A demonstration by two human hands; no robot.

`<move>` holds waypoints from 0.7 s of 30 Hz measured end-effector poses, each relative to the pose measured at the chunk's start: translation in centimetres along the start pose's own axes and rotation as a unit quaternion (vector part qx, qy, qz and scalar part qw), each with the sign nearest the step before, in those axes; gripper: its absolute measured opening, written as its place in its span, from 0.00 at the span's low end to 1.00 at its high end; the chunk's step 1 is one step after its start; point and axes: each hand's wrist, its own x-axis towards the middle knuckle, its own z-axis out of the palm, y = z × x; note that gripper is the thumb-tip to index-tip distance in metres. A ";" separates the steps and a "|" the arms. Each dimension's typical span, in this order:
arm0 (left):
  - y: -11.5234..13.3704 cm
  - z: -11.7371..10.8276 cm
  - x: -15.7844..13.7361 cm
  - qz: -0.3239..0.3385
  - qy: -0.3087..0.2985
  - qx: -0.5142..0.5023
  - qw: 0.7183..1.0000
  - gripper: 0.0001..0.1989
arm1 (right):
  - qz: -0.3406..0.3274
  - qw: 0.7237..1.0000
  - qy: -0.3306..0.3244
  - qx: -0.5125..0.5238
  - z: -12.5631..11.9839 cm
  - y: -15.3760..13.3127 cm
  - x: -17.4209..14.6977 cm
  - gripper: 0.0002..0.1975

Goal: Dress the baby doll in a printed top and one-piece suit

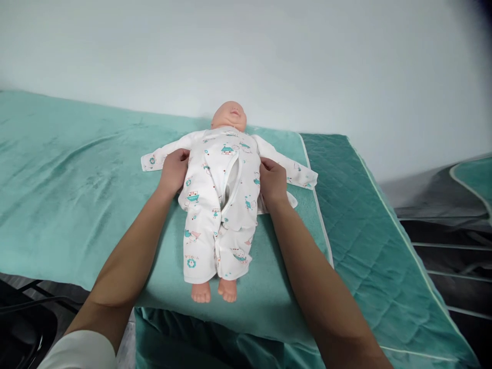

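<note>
A baby doll [230, 119] lies on its back, head toward the wall and bare feet toward me. It wears a white baby romper [234, 215] printed with teal and pink pictures. The romper's front gapes open in a slit from the chest to the crotch, and its long sleeves spread out to both sides. My left hand [176, 170] is closed on the romper's edge at the doll's side, under the sleeve on the left. On the opposite side my right hand [273, 180] pinches the fabric at the waist. The fingertips of both hands are partly hidden by cloth.
The doll lies on a light teal plush cover [77, 195] over a bed. A darker quilted teal pad [369, 246] shows at the right. Behind stands a white wall [246, 51]. A metal rack [449, 261] is at far right, and a black object [23, 328] at lower left.
</note>
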 end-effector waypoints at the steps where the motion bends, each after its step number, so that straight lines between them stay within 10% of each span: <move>1: 0.1 0.0 0.0 0.011 0.007 0.017 1.000 0.10 | -0.007 1.000 0.010 -0.018 -0.1 -0.1 0.1 0.16; 14: -0.1 0.5 0.2 0.041 0.009 0.040 0.998 0.09 | -0.017 0.987 -0.154 -0.028 -1.5 0.3 1.6 0.12; 21: -0.2 0.6 0.3 0.035 0.013 0.053 0.998 0.08 | -0.005 0.991 -0.096 -0.095 -1.0 -0.3 1.3 0.07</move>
